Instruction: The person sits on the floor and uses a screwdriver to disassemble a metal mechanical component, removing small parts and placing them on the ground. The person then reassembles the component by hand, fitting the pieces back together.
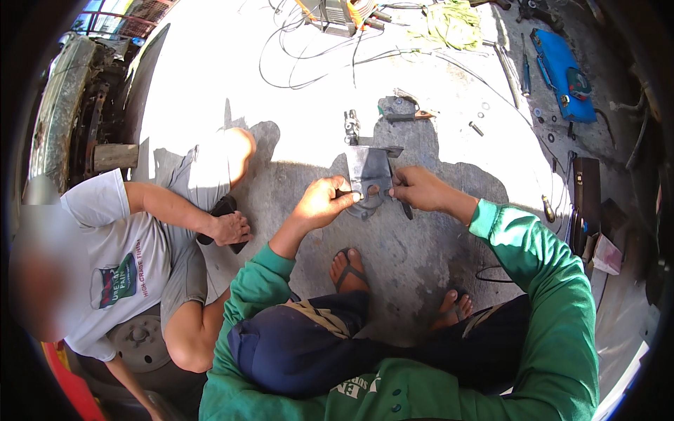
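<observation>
Grey metal bracket [366, 163] at centre of frame, over concrete floor [421, 259]. Grasped at lower left edge by left hand [321, 203]; pinched at right edge by right hand [423, 188], exact contact partly hidden. Just beyond bracket's upper end: jointed metal part [352, 126]. Upper right of frame: blue case [558, 67]. Along upper edge: yellow-green cloth [453, 24], orange-and-black machine [330, 15]. Left of frame: seated co-worker [133, 252].

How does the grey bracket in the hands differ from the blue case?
The bracket is dull grey; the case is bright blue. The bracket is held by the left hand and right hand, while the case lies on the floor. The bracket shows an opening; the case appears closed.
</observation>
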`<state>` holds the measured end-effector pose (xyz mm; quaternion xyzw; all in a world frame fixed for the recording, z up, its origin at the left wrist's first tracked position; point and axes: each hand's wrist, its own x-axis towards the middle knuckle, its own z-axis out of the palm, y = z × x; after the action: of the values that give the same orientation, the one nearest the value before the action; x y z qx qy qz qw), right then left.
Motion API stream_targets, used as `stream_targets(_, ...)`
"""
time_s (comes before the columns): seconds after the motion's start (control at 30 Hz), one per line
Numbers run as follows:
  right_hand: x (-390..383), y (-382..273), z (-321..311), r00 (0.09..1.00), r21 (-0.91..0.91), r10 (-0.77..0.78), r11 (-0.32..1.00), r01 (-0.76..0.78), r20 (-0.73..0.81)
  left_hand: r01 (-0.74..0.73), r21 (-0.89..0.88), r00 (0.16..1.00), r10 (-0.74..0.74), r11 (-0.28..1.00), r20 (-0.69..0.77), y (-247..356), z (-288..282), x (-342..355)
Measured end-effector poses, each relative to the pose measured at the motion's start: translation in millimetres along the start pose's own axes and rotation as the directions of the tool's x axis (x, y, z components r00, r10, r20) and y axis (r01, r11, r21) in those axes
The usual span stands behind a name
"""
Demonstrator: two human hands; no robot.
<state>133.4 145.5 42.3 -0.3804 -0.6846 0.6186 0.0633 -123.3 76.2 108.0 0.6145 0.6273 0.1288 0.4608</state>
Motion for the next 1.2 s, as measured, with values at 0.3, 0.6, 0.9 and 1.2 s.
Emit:
stream_targets(0.3,5,10,-3,0.995,0.136,0.057,0.988,-0.067,0.076,-0.013,-0.037,0.996,0.016,0.999,0.084,-10,-6,13)
stream_targets(0.6,5,18,-3,0.997,0.191,0.039,0.98,-0.052,0.072,0.121,-0.16,0.983,-0.095,0.98,0.158,-8,-6,17)
stream_targets(0.9,2,14,-1,0.987,0.34,0.058,0.934,-0.107,0.151,0.124,-0.186,0.988,-0.103,0.975,0.118,-7,-9,16)
stream_targets(1.2,2,11,-4,0.989,0.45,0.049,0.887,-0.106,0.137,0.212,-0.363,0.976,-0.181,0.907,0.117,-12,-3,12)
